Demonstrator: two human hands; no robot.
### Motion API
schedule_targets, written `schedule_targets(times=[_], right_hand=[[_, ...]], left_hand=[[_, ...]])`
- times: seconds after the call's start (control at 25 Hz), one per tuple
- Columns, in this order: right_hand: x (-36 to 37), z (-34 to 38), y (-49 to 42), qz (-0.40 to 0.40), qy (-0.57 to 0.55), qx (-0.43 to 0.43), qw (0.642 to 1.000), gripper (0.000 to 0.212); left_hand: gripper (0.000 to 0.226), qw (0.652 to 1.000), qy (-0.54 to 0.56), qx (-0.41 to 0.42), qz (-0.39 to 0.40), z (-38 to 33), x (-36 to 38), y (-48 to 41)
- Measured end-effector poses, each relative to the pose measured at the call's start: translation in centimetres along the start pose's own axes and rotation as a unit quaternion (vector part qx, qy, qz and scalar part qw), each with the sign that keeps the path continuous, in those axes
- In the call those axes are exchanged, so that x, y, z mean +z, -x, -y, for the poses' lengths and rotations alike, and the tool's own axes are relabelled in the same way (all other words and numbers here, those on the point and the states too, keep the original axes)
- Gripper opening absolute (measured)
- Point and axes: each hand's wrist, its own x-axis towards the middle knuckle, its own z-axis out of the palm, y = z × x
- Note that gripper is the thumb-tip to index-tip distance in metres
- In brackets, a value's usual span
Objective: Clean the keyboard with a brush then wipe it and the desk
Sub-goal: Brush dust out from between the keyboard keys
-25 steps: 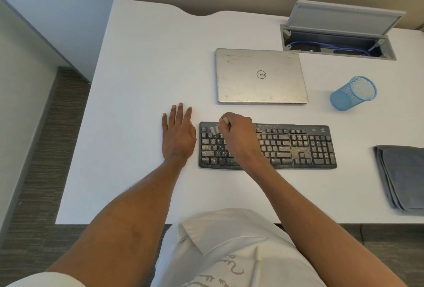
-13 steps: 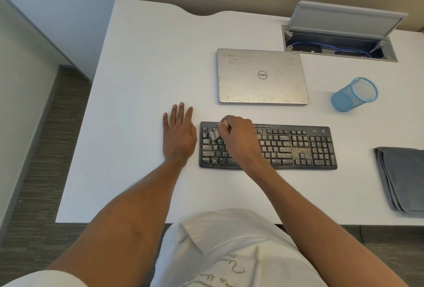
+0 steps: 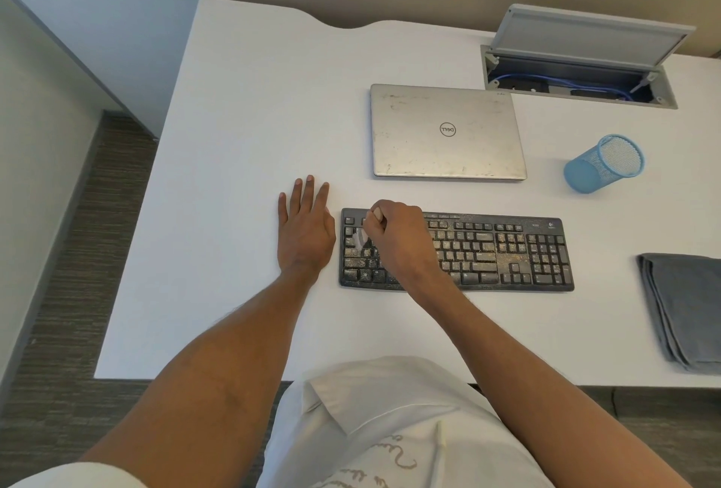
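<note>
A black keyboard (image 3: pixel 507 249) speckled with sandy crumbs lies on the white desk (image 3: pixel 242 128) in front of me. My right hand (image 3: pixel 398 237) is over its left part, fingers curled round a small brush (image 3: pixel 361 239) whose pale bristles blur against the keys by the left end. The brush handle is hidden inside the fist. My left hand (image 3: pixel 306 230) lies flat on the desk, fingers straight, just left of the keyboard's edge and touching it or nearly so. A folded grey cloth (image 3: pixel 686 308) sits at the desk's right edge.
A closed silver laptop (image 3: pixel 446 132) lies behind the keyboard. A blue mesh pen cup (image 3: pixel 604 163) lies tipped to its right. An open cable hatch (image 3: pixel 581 73) with blue wires is at the back right. The desk's left edge drops to carpet.
My right hand has shifted the brush slightly over the left keys, bristles blurred with motion. The left hand has stayed flat in place.
</note>
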Motion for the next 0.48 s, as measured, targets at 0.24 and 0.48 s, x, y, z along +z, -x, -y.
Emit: schedule_targets(times=[0.24,0.48], right_hand=[[0.32,0.27,-0.06,-0.029,-0.055,-0.024,0.998,0.028],[0.78,-0.17,-0.37,0.018,0.022,-0.017,0.999,0.030]], left_hand=[[0.058,1.000,0.001,0.004,-0.005,0.18,0.20,0.04],[0.058,1.000,0.001,0.005,-0.004,0.08,0.19,0.06]])
